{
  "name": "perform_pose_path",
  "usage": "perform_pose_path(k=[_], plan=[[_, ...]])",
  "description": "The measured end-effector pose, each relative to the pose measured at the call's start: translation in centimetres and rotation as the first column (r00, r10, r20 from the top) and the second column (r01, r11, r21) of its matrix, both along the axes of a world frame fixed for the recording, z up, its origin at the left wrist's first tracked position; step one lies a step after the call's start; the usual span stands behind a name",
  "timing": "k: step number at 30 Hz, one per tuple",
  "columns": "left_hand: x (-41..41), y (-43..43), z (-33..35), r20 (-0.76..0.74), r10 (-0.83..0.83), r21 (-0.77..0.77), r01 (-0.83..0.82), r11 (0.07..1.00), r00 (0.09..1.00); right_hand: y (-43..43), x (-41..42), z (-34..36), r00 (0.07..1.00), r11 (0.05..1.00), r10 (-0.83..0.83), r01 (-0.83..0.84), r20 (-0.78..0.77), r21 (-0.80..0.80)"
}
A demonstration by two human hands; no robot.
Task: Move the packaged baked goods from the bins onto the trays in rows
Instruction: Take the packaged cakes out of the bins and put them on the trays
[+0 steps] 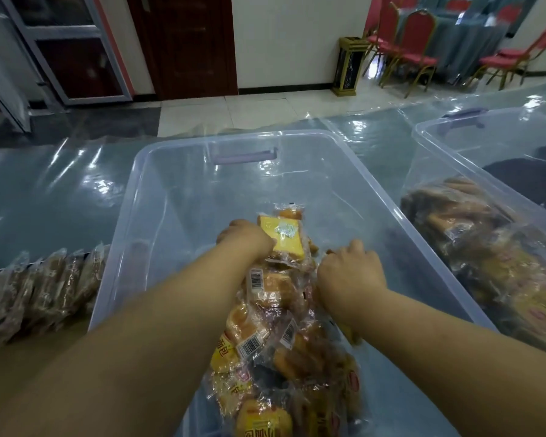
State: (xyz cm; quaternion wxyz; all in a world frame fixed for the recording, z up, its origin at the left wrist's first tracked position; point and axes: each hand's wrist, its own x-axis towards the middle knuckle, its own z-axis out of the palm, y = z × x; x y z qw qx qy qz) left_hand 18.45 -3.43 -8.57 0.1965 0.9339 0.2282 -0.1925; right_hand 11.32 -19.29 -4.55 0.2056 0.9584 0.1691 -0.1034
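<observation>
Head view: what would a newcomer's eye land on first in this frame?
Two bare forearms reach into the big clear bin at centre. There the left hand seems to grip a yellow cake packet atop a heap of wrapped buns, and the right hand digs in beside it. A second bin of packets sits at right, and a row of packets stands lined up at far left.
</observation>
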Motion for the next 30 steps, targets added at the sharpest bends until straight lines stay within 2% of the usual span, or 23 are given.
perform_pose_path(k=[3,5,7,10,14,19,23,27,30], plan=[[0.6,0.3,0.4,-0.002,-0.064,0.049,0.064,0.997,0.998,0.0,0.0,-0.5,0.999,0.999,-0.007,0.008,0.036,-0.038],[0.6,0.6,0.9,0.018,-0.041,0.056,0.040,0.998,0.999,0.1,0.1,-0.8,0.999,0.998,-0.021,0.022,0.026,-0.059],[0.7,0.9,1.3,0.055,0.024,-0.069,-0.020,0.997,0.998,0.3,0.0,-1.0,0.999,0.997,-0.044,0.042,-0.017,-0.070],[0.5,1.1,2.1,0.067,0.096,-0.304,-0.071,0.950,0.993,0.5,-0.1,-1.2,0.989,0.997,-0.078,0.079,-0.125,0.002],[0.2,1.3,3.0,0.064,0.148,-0.411,-0.109,0.905,0.987,-0.2,-0.1,-0.6,0.977,0.980,-0.089,0.120,-0.192,0.156],[-0.7,1.8,5.7,0.241,0.117,-0.381,-0.017,0.924,0.963,0.0,0.1,0.6,0.971,0.959,-0.122,0.169,-0.207,0.227],[-2.4,3.0,8.8,0.416,0.108,-0.324,0.036,0.945,0.903,-0.4,1.1,2.4,0.975,0.906,-0.143,0.199,-0.172,0.373],[-5.8,4.6,11.7,0.584,0.134,-0.285,0.048,0.957,0.800,-0.8,1.6,4.7,0.971,0.783,-0.231,0.224,-0.063,0.580],[-9.3,5.7,13.4,0.693,0.184,-0.283,0.029,0.959,0.697,-0.8,1.3,6.2,0.977,0.715,-0.207,0.114,0.053,0.689]])
